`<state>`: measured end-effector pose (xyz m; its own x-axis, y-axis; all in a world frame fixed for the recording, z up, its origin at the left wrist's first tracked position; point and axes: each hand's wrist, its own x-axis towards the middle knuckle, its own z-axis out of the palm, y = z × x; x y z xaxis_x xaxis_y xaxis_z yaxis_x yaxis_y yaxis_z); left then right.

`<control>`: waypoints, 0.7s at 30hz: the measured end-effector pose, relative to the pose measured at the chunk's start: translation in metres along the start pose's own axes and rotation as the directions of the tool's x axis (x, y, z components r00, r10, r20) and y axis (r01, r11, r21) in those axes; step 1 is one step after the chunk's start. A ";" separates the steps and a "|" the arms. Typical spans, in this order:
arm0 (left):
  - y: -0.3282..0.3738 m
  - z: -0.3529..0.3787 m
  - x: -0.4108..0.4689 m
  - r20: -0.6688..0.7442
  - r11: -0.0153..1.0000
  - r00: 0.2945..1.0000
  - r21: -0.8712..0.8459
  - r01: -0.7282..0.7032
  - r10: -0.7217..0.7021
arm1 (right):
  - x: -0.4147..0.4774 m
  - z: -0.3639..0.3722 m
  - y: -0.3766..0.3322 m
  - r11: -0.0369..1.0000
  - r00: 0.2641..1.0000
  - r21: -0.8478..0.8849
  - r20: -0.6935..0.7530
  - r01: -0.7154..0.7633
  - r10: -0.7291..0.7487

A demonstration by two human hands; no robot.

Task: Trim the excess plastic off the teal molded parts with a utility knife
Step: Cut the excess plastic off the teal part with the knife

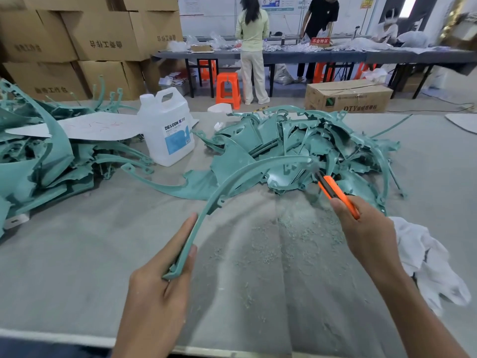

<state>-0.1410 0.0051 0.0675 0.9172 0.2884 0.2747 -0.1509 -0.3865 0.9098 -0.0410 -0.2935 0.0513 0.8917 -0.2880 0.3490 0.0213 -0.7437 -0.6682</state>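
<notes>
Our left hand (162,275) pinches the near end of a long curved teal strip (232,182); our right hand (366,228) grips the orange utility knife (335,192), its blade at the strip's far end. We should cut away from the fingers, over the shavings (284,228).

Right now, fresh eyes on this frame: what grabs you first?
The long curved teal part arcing across the centre of the table, its near end in the left hand, its far end meeting the orange utility knife in the right hand. Next, the heaps of teal mouldings: one pile behind the knife, another at the left edge beside a white jug. Pale shavings dust the table between the hands.
</notes>
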 end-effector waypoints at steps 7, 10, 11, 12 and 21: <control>-0.015 0.004 0.005 0.038 0.976 0.997 0.206 -0.071 0.065 | -0.054 -0.004 -0.065 0.945 0.983 0.276 0.008 0.176 -0.185; -0.014 0.000 0.005 0.003 0.894 0.972 0.392 -0.217 0.234 | -0.071 -0.002 -0.076 0.926 0.929 0.267 0.184 0.267 -0.321; -0.015 -0.002 0.004 0.012 0.855 0.954 0.440 -0.274 0.300 | -0.068 -0.002 -0.072 0.935 0.925 0.240 0.212 0.262 -0.314; -0.016 -0.005 0.004 0.025 0.826 0.939 0.467 -0.315 0.344 | -0.060 -0.002 -0.065 0.947 0.931 0.204 0.218 0.249 -0.292; -0.022 -0.016 0.006 0.005 0.856 0.948 0.427 -0.291 0.320 | -0.025 -0.010 -0.028 0.994 0.993 0.063 0.077 0.087 -0.091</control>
<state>-0.1378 0.0296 0.0543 0.8228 0.1453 0.5495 -0.2387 -0.7891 0.5660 -0.0684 -0.2713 0.0681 0.9182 -0.1714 0.3570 0.1271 -0.7263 -0.6756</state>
